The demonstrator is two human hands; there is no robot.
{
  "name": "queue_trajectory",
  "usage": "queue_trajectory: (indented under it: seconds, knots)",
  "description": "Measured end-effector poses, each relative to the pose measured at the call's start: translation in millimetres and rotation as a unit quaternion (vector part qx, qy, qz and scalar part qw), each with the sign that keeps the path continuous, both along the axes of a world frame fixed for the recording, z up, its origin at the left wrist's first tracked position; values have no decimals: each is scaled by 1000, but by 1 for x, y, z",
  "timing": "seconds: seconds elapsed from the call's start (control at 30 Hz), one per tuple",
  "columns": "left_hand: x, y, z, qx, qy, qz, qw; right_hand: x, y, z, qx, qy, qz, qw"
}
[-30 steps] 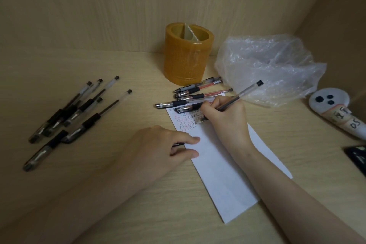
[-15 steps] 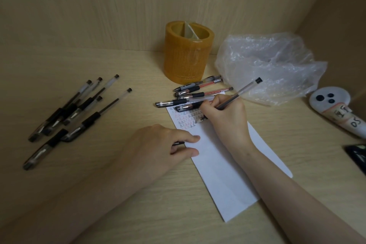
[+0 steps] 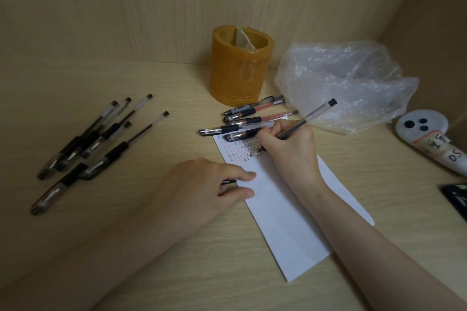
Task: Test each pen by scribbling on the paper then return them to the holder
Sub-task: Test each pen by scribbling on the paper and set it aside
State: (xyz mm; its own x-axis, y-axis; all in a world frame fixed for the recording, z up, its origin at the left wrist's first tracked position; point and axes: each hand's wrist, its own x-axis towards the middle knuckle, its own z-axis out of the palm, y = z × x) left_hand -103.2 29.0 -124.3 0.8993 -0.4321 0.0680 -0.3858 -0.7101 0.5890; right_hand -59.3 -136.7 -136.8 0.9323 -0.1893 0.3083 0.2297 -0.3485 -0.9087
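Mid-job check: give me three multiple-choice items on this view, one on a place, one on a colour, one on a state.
1. Where does the plastic bag lie?
A. Right of the holder
B. Inside the holder
C. On the floor

2. What colour is the holder?
A. Blue
B. Amber
C. White

3. What is the right hand doing?
A. Resting open
B. Gripping the holder
C. Gripping a pen, tip on the paper

Answers:
1 A, the bag sits on the desk beside the holder, on its right.
2 B, its wall is amber.
3 C, the fingers curl round the pen over the scribbles.
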Motion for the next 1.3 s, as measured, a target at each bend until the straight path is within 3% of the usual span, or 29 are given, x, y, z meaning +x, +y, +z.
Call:
queue_trajectory:
  seconds: [1.3]
  knots:
    - [0, 0, 2, 15, 3, -10, 1000, -1, 0, 1, -1, 11, 7, 1000]
